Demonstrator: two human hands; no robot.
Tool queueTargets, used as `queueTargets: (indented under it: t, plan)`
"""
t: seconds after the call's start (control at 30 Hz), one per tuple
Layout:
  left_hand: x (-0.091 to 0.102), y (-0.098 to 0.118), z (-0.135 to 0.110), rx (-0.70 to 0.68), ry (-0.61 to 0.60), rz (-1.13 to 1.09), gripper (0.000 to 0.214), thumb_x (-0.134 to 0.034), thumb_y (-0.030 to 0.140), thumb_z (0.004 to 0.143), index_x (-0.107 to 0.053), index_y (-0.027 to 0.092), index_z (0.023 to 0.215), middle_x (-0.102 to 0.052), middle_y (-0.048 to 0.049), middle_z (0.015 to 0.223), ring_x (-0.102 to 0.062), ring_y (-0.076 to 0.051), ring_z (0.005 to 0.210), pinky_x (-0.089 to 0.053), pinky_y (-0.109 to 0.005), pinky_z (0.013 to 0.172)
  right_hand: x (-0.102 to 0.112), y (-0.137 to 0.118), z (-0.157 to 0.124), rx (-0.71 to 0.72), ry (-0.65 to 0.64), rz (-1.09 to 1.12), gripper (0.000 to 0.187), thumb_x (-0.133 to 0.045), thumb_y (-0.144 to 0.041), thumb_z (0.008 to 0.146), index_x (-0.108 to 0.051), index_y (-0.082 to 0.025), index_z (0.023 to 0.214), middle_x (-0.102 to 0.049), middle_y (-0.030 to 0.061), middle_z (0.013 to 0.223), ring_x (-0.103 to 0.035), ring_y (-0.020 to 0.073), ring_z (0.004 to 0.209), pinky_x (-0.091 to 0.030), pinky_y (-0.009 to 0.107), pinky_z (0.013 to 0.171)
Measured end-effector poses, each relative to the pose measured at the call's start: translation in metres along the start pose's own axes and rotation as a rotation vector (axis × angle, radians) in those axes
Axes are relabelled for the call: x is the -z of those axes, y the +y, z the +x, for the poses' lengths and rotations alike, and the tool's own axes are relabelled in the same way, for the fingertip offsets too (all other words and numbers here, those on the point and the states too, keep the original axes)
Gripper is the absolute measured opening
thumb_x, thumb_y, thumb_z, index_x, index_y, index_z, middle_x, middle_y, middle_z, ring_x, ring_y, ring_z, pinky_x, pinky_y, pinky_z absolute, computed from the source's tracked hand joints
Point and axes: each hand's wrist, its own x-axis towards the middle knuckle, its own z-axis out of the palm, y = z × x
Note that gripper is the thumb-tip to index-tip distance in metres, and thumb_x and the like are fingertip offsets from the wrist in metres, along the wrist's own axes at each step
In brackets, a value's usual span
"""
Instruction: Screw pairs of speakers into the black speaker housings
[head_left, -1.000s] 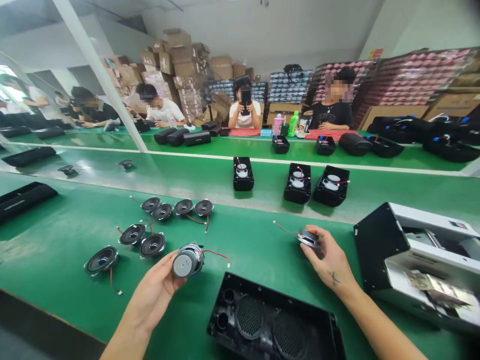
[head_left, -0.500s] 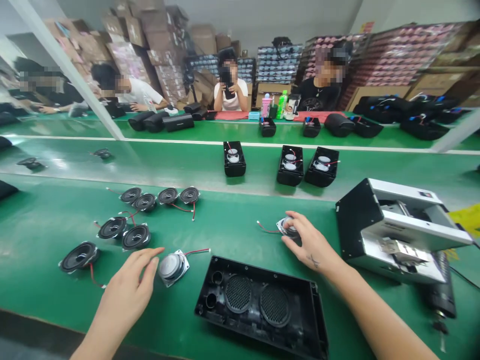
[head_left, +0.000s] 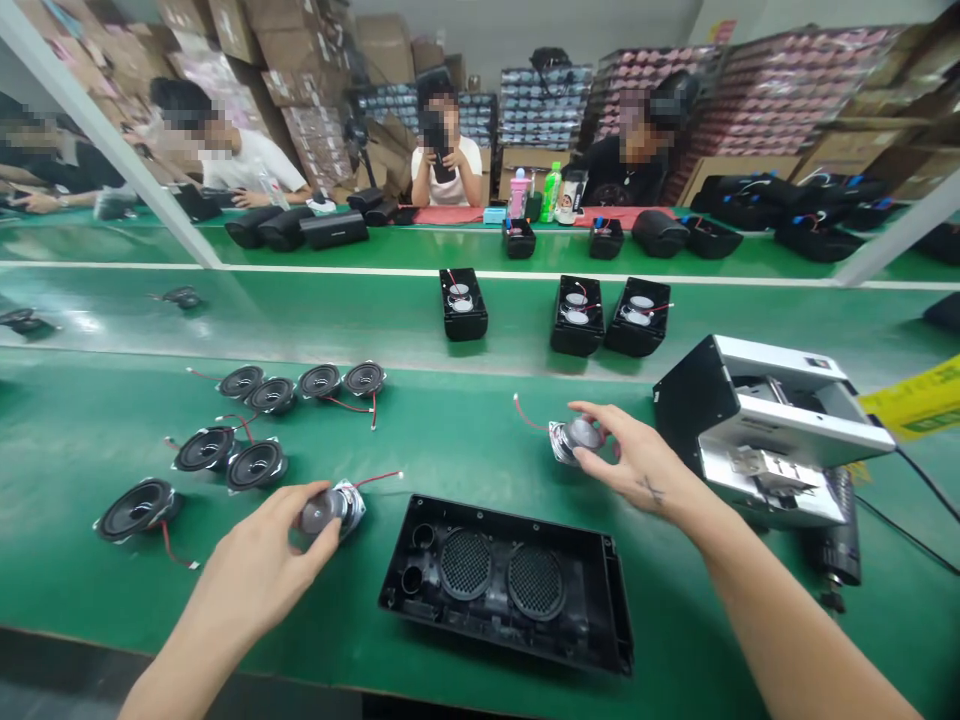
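Observation:
My left hand (head_left: pixel 274 565) pinches a round speaker driver (head_left: pixel 321 512) by its magnet, thumb on one side and fingers on the other. A red wire with a white plug trails from its metal frame to the right. Farther right, my right hand (head_left: pixel 637 460) grips a second speaker driver (head_left: pixel 581 436) in the same way, its red wire pointing left. Both drivers are tilted, magnet towards the fingers. Between the hands and nearer to me lies an open black speaker housing (head_left: pixel 499 640), with two round mesh grilles and two short tubes inside.
Several speaker drivers (head_left: pixel 255 465) lie cone up at the left. A white and black machine (head_left: pixel 795 430) stands at the right, beside an electric screwdriver (head_left: pixel 836 540). Beyond are fitted housings (head_left: pixel 577 318) on a green belt. Other people sit across the table.
Each hand has closed around its driver's magnet, and both drivers have tipped from lying magnet up. My view has shifted a little. The black housing stays on the table.

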Motion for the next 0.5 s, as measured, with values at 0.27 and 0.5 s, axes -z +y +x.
queueTargets:
  t: [0.27, 0.5]
  plan:
    - [0.026, 0.053, -0.028, -0.025, -0.156, -0.789, 0.063, -0.093, 0.059, 0.07, -0.083, 0.029, 0.124, -0.083, -0.0106, 0.129, -0.083, -0.037, 0.107, -0.073, -0.043, 0.09, 0.01, -0.07, -0.061, -0.002, 0.011, 0.49, 0.039, -0.078, -0.028, 0.093, -0.069, -0.027, 0.131, -0.08, 0.0074, 0.121, -0.081, 0.0242, 0.104, -0.074, 0.034, 0.088]
    - [0.012, 0.108, -0.033, -0.471, -0.256, -0.614, 0.037, -0.076, 0.037, 0.095, -0.078, 0.038, 0.132, -0.075, -0.0009, 0.138, -0.079, -0.021, 0.112, -0.07, -0.026, 0.092, -0.007, -0.095, -0.095, 0.259, 0.015, 0.116, 0.041, -0.072, -0.027, 0.104, -0.061, -0.032, 0.144, -0.074, 0.0049, 0.135, -0.078, 0.0188, 0.104, -0.071, 0.027, 0.087]
